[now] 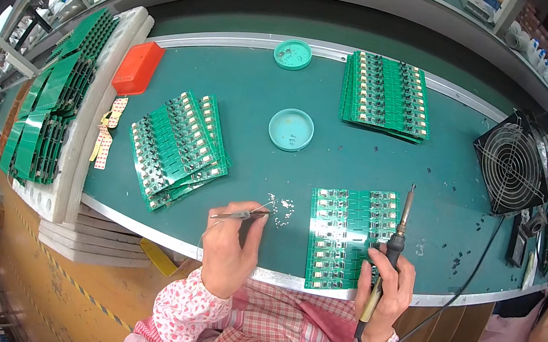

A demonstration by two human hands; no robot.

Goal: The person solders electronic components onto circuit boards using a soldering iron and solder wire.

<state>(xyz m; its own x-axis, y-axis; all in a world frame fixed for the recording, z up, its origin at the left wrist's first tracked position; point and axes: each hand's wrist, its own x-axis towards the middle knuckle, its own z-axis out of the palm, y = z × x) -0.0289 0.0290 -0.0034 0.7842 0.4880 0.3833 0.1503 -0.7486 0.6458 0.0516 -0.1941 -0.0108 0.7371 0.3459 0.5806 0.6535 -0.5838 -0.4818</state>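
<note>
My left hand (229, 247) is closed around a pair of tweezers (237, 215), whose thin tips point right. A fine pale wire, perhaps solder, trails below the same hand. Just beyond those tips lie several tiny white parts (281, 210), scattered on the green mat. A soldering iron (394, 245) is gripped in my right hand (388, 286); it stands nearly upright in the picture, tip pointing away from me. Under and left of that hand lies a green circuit board panel (343, 238) with rows of pale and black components. The hand covers its near right corner.
Stacked circuit boards (179, 147) lie at left, another stack (386, 95) at far right. Two round turquoise dishes (291, 130) (293, 55) hold small dark bits. A red box (138, 69) stands by a white foam rack (101, 104) of boards. A black fan (513, 163) stands right, near the iron's cord (471, 279).
</note>
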